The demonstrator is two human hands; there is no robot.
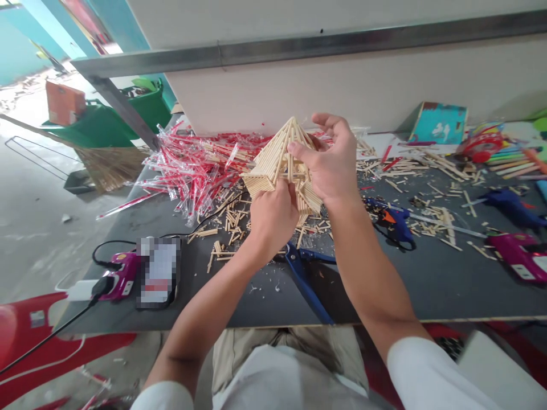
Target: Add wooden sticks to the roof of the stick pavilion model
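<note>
A pyramid-shaped model of glued wooden sticks (273, 162) is held up in both hands above the table. My left hand (273, 219) grips its lower front, with the fingers hidden behind the knuckles. My right hand (329, 162) presses on its right slope, thumb across the sticks and fingers curling behind the peak. The model's far side and much of its underside are hidden. Loose wooden sticks (233, 222) lie under my left hand, and blue-handled scissors (303, 273) lie just below the model.
The dark grey table (470, 290) holds a heap of red-and-clear plastic-wrapped sticks (200, 171), several glue guns including a blue one (395, 222) and a magenta one (519, 256), and a blurred phone (158, 273). A metal rail (299, 51) crosses above the table's far side.
</note>
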